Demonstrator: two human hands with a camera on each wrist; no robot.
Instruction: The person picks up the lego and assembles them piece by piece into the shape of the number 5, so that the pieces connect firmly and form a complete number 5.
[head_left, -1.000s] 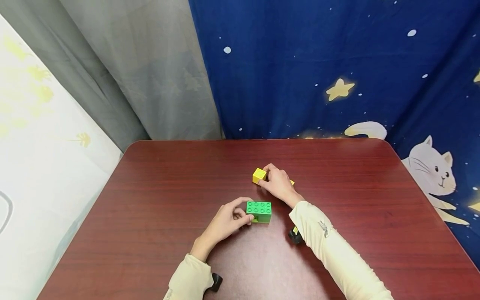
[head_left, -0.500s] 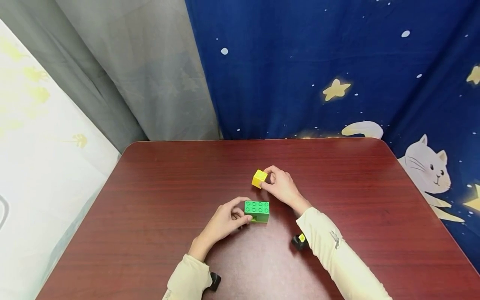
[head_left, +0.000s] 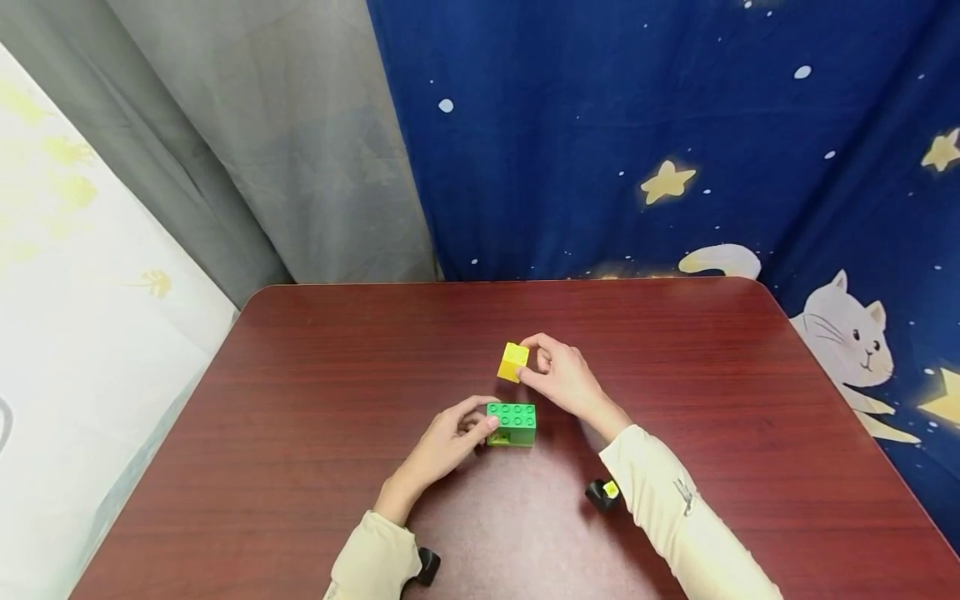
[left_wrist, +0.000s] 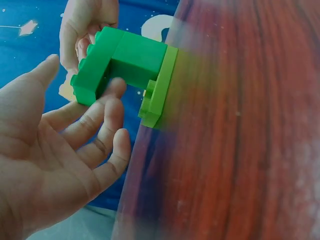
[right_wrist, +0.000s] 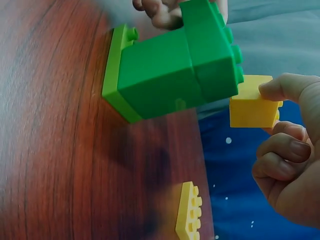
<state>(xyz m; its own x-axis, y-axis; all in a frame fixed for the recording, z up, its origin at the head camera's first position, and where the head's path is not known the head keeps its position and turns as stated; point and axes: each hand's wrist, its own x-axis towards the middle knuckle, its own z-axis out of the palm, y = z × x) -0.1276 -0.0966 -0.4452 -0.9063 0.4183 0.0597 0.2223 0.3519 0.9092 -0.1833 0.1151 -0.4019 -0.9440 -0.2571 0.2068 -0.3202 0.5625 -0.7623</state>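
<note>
In the head view a stack of toy building bricks (head_left: 517, 423) stands on the table. In the left wrist view it has a flat lime brick (left_wrist: 162, 90) at the bottom, a dark green brick (left_wrist: 140, 57) on it, and an overhanging green brick (left_wrist: 100, 60) on top. My left hand (head_left: 442, 442) is at the stack's left side, fingers loosely bent by the overhang, thumb apart from it in the left wrist view. Between thumb and index finger, my right hand (head_left: 564, 379) pinches a yellow brick (head_left: 513, 362), raised just beyond the stack, studs facing up.
A flat yellow brick (right_wrist: 189, 212) lies on the table, in the right wrist view; the head view does not show it. Dark red wood forms the table (head_left: 337, 358). A black wrist camera (head_left: 427, 567) sits under the left sleeve, and another black camera (head_left: 600, 497) under the right.
The right hand has brought the yellow brick slightly toward the stack, and its forearm has swung a little right. My left thumb has shifted up from the stack's gap; the stack stays put.
</note>
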